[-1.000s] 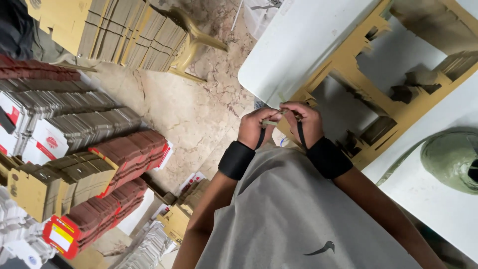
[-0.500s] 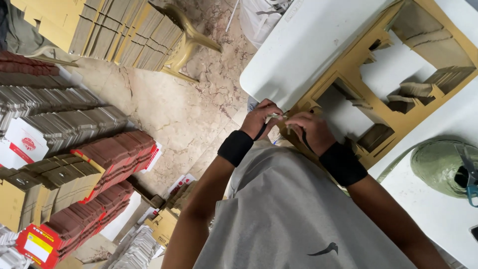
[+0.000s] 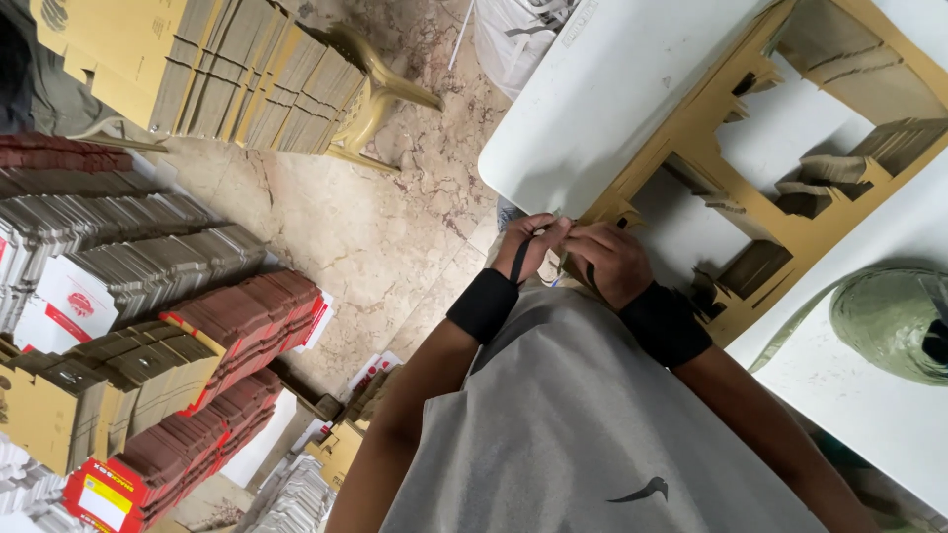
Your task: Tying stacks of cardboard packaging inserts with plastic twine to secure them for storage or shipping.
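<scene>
My left hand [image 3: 531,245] and my right hand [image 3: 612,259] meet in front of my grey shirt, at the corner of a white table [image 3: 583,118]. Both wrists wear black bands. Each hand pinches a thin black strap [image 3: 520,263]; one end hangs down from my left fingers, another runs under my right palm. The fingertips touch the near corner of a brown die-cut cardboard sheet [image 3: 711,138] that lies on the table. What the strap is tied around is hidden by my fingers.
A green roll of twine [image 3: 889,321] sits on the table at the right. On the marble floor to the left are stacks of flattened cartons, brown [image 3: 247,89], grey [image 3: 118,247] and red [image 3: 247,326]. A yellow plastic chair leg [image 3: 380,89] stands nearby.
The view has shifted toward the table. My hands have stayed together on the strap and moved closer to the cardboard sheet's corner.
</scene>
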